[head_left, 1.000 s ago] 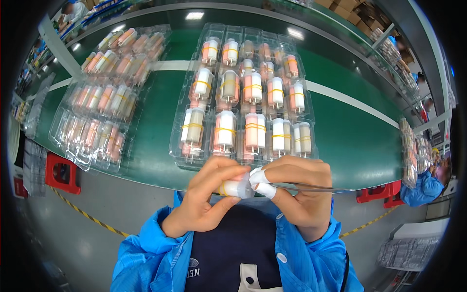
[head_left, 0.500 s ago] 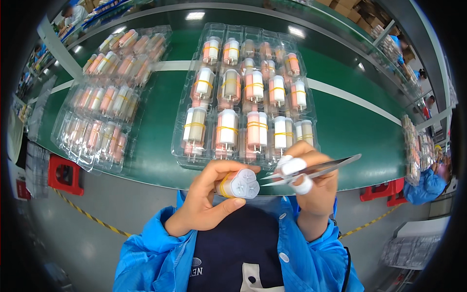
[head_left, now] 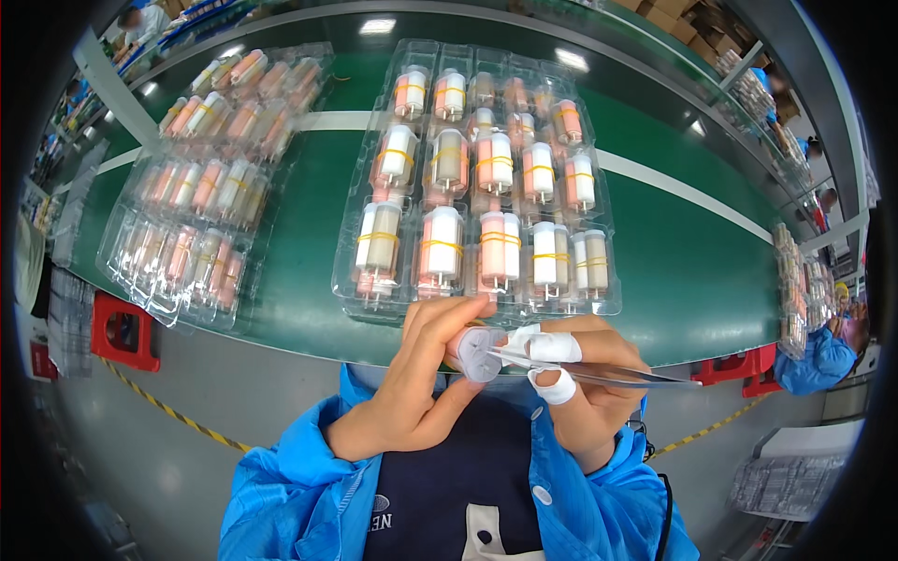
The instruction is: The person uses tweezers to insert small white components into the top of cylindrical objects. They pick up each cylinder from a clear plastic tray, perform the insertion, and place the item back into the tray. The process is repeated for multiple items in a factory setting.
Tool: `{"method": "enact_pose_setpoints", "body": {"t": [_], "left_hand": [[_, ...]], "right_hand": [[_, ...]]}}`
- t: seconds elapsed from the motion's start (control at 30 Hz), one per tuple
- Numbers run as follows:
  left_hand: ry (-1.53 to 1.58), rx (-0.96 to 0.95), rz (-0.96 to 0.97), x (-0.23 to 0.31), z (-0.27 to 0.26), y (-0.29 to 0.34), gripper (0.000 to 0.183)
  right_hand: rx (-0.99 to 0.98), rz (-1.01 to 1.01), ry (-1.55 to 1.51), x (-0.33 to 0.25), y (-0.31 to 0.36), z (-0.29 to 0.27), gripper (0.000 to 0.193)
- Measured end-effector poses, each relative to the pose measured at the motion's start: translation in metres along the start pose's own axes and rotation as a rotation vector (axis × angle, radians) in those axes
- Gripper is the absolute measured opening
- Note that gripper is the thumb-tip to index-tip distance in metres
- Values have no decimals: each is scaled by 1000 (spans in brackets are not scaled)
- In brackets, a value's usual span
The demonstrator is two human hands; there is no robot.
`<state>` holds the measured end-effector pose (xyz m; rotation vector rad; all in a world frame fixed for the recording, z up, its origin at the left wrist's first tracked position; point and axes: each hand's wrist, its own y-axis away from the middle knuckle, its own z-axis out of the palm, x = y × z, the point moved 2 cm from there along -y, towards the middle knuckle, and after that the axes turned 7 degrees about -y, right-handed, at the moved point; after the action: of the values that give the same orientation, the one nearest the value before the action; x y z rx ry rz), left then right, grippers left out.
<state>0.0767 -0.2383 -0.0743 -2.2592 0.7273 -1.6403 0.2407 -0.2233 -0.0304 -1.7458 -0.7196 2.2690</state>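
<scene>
In my left hand [head_left: 416, 388] is a bundle of cylinders [head_left: 479, 354], its grey-white end turned toward my right hand. Fingers and thumb wrap round its sides. My right hand [head_left: 585, 379], with white wrappings on the finger and thumb tips, pinches a pair of metal tweezers [head_left: 617, 378]. The tweezer tips meet the end face of the bundle; what they grip there, if anything, is too small to tell. Just beyond my hands lies a clear plastic tray [head_left: 599, 297] holding several pink, white and grey cylinder bundles with yellow bands.
The trays stand on a green table [head_left: 673, 262]. More clear trays [head_left: 117, 252] of similar bundles are stacked at the left. Red stools [head_left: 124, 334] show below the table edge. A person in blue [head_left: 823, 360] is at the far right, near further stacked trays [head_left: 791, 290].
My right hand has lowered and brought the tweezer tips onto the end of the bundle. The left hand has shifted slightly right and turned the bundle.
</scene>
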Motion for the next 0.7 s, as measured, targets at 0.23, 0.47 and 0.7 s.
{"method": "enact_pose_setpoints", "body": {"t": [0.23,0.47,0.7], "left_hand": [[-125,119,55,0,2,-2,54],[-178,132,57,1,1,-2,55],[-215,126,47,3,1,-4,55]], "right_hand": [[-26,-18,89,3,-3,1,18],[-116,-39,196,1,-11,0,16],[-123,-39,178,6,-12,-2,15]]}}
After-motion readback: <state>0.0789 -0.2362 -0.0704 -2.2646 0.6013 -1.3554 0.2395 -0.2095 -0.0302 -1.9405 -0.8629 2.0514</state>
